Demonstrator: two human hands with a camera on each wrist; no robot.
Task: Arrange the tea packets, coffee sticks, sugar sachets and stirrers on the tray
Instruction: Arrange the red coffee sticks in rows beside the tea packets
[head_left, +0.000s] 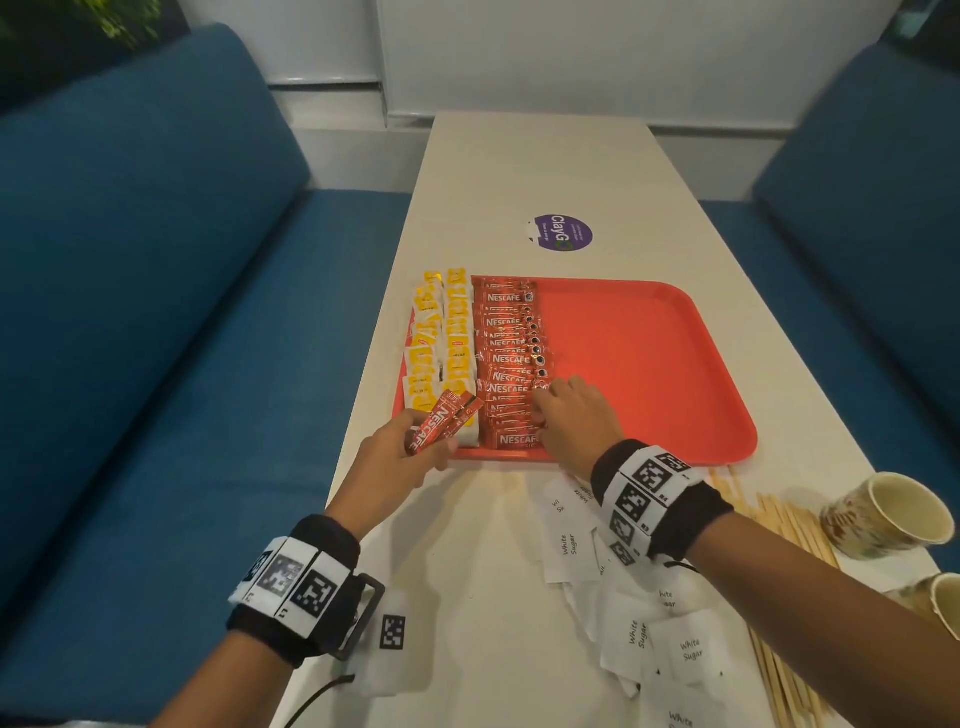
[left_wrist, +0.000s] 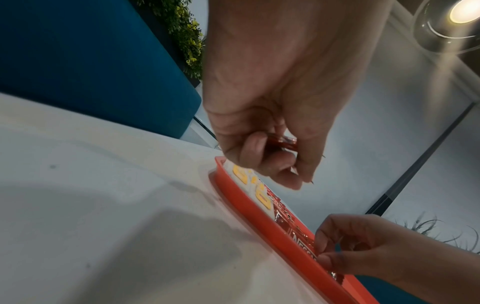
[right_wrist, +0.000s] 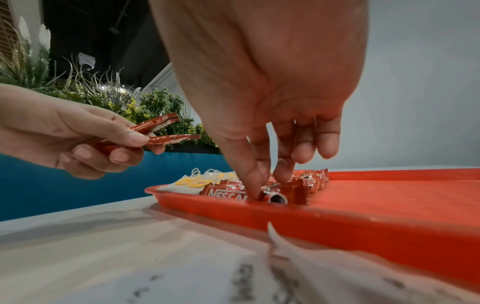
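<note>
Coffee column (head_left: 511, 364) is laid down the tray (head_left: 649, 364), just right of the tea packets (head_left: 441, 343). The right hand (head_left: 576, 421) is at the column's near end, thumb and forefinger tips (right_wrist: 253, 185) pressed onto the nearest stick (right_wrist: 275, 196); whether it is pinched or only nudged cannot be told from the wrist view. A few spare sticks (head_left: 441, 423) are pinched in the left hand (head_left: 410, 452), above the tray's near-left corner. Sugar sachets (head_left: 639, 613) and stirrers (head_left: 779, 525) lie on the table, off the tray.

Step judged: seating the near stick. It is best squared parallel to its neighbours and butted against the tea column, with light pressure so the overlapped row is not fanned. Spares should be fed singly.
</note>
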